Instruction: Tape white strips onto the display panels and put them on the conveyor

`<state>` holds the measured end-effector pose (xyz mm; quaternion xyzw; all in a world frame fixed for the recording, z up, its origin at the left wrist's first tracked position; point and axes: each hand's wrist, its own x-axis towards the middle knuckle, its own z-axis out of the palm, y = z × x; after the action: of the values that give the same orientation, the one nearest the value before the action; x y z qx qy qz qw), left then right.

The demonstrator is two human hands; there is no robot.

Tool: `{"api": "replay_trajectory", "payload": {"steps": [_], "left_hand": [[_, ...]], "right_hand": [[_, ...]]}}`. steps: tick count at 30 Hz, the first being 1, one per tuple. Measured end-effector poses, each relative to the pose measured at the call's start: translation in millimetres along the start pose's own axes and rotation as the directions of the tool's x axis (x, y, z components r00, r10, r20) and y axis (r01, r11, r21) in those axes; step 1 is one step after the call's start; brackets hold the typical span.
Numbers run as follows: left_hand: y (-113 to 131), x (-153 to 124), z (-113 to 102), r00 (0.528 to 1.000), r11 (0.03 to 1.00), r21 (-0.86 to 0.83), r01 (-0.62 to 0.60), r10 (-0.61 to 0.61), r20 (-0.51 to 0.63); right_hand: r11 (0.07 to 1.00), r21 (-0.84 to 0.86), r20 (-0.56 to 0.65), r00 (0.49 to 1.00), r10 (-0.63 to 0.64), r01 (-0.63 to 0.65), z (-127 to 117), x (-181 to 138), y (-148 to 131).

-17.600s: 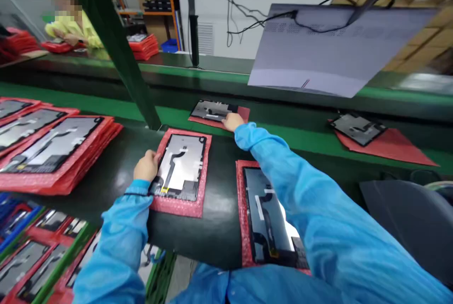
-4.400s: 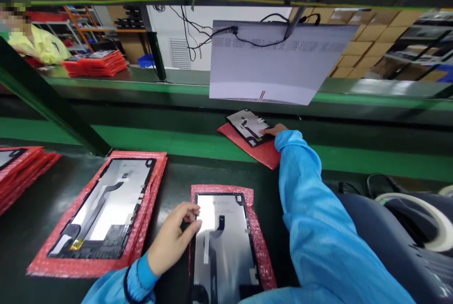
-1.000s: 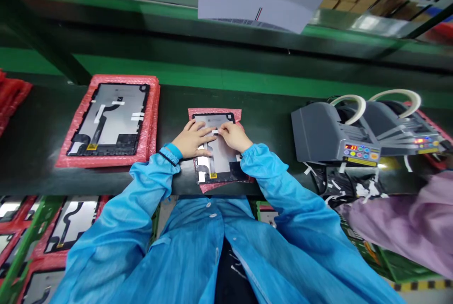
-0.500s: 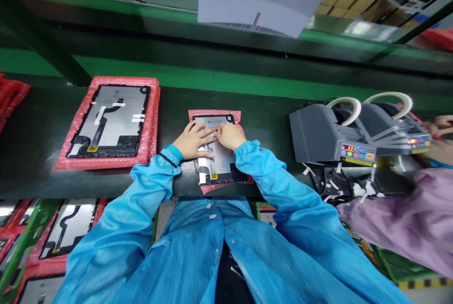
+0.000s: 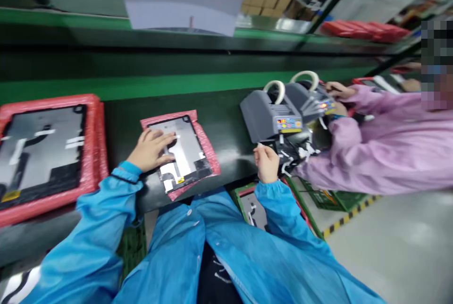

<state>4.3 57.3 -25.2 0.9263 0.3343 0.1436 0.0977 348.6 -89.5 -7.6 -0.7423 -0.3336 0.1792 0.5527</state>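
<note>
My left hand (image 5: 150,149) lies with spread fingers on the left part of a silver-backed tablet screen panel (image 5: 187,146), which has a dark border, a black flex cable and a yellow label. Pink bubble wrap (image 5: 208,146) lies beneath the panel. At the front left corner of a grey tape dispenser (image 5: 260,115), my right hand (image 5: 267,162) is closed in a pinch. A small white piece of tape (image 5: 260,145) shows at its fingertips. The dispenser carries a pale tape roll and a lit red display.
Several red bubble-wrap sheets with another panel (image 5: 46,143) on top lie at the left. A second dispenser (image 5: 307,98) stands behind the first. Tape scraps (image 5: 304,150) hang near the edge. A co-worker's pink sleeve (image 5: 375,148) is at the right; a green crate (image 5: 244,193) is below.
My right hand has left the panel and moved right to the tape dispenser. My left hand stays on the panel. The view has turned to the right.
</note>
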Motion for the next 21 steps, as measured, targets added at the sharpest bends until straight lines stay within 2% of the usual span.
{"api": "replay_trajectory", "payload": {"steps": [2, 5, 7, 9, 12, 15, 21], "left_hand": [[5, 9, -5, 0.998, 0.999, 0.027, 0.028, -0.026, -0.053], [28, 28, -14, 0.993, 0.995, 0.097, 0.026, -0.014, -0.12], [52, 43, -14, 0.996, 0.992, 0.118, -0.038, 0.048, -0.081], [77, 56, -8, 0.991, 0.986, 0.102, -0.132, 0.13, 0.022], [102, 66, 7, 0.953, 0.967, 0.038, -0.253, 0.243, 0.181], [108, 66, 15, 0.916, 0.952, -0.021, -0.305, 0.299, 0.266], [101, 63, 10, 0.895, 0.947, -0.079, -0.311, 0.32, 0.312]], "right_hand": [[0.973, 0.202, -0.17, 0.974, 0.15, -0.114, -30, 7, 14], [0.925, 0.342, -0.186, 0.953, 0.24, -0.166, -46, 26, 17], [0.919, 0.379, -0.203, 0.959, 0.197, -0.109, -44, 36, 14], [0.922, 0.387, -0.279, 0.954, 0.107, 0.009, -41, 38, 13], [0.921, 0.371, -0.358, 0.933, 0.019, 0.124, -44, 33, 17], [0.913, 0.392, -0.36, 0.932, 0.037, 0.115, -51, 30, 23], [0.899, 0.415, -0.367, 0.93, 0.027, 0.138, -48, 40, 20]]}}
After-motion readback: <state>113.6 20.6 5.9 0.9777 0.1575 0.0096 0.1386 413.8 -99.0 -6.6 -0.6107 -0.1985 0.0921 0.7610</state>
